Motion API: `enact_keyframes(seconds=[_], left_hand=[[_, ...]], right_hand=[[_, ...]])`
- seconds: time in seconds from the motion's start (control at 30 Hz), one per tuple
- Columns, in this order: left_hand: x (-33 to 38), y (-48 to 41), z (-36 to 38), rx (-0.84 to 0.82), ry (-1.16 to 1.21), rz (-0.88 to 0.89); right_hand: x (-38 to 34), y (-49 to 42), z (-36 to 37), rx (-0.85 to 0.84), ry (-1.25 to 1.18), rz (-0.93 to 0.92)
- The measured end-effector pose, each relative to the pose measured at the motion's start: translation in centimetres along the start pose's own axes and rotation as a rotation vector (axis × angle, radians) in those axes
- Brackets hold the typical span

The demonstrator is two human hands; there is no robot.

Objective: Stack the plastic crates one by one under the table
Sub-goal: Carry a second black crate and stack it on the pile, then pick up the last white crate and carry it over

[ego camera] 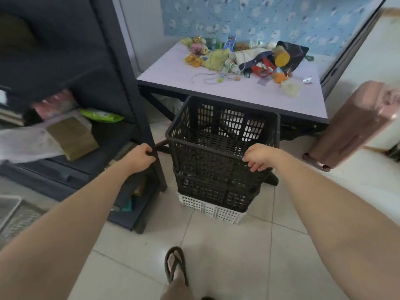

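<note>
A black perforated plastic crate (220, 137) sits on top of a stack in front of the table (238, 94). Below it is a second black crate (212, 191), and a white crate (207, 210) lies at the bottom on the floor. My left hand (140, 155) is closed on a dark bar at the top crate's near-left corner. My right hand (258, 155) grips the near-right part of its rim, fingers curled over the edge. The top crate looks empty.
A dark shelving unit (121, 83) with bags and boxes stands close on the left. The table top holds several scattered toys, bottles and bags. A pink suitcase (355, 124) leans at the right. My sandalled foot (175, 265) stands on the tiled floor.
</note>
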State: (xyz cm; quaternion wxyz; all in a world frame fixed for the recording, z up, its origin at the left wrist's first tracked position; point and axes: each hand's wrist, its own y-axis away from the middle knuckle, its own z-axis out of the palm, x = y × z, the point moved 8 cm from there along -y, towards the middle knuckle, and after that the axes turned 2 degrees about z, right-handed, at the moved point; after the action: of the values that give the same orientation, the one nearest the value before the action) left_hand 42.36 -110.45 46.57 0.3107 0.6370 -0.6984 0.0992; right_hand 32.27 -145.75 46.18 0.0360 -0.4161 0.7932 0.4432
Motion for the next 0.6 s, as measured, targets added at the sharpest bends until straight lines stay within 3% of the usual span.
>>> enact_keyframes(seconds=[0.27,0.6], left_hand=[[-14.6,13.1,-9.1,0.078,0.022,-0.24],[-44.0,33.9,-24.2,0.369,0.189,-0.584]], right_hand=[[-12.9,5.4,9.9,-0.073,0.11,-0.153],[-37.1,14.5,39.1,-0.304,0.417,-0.405]])
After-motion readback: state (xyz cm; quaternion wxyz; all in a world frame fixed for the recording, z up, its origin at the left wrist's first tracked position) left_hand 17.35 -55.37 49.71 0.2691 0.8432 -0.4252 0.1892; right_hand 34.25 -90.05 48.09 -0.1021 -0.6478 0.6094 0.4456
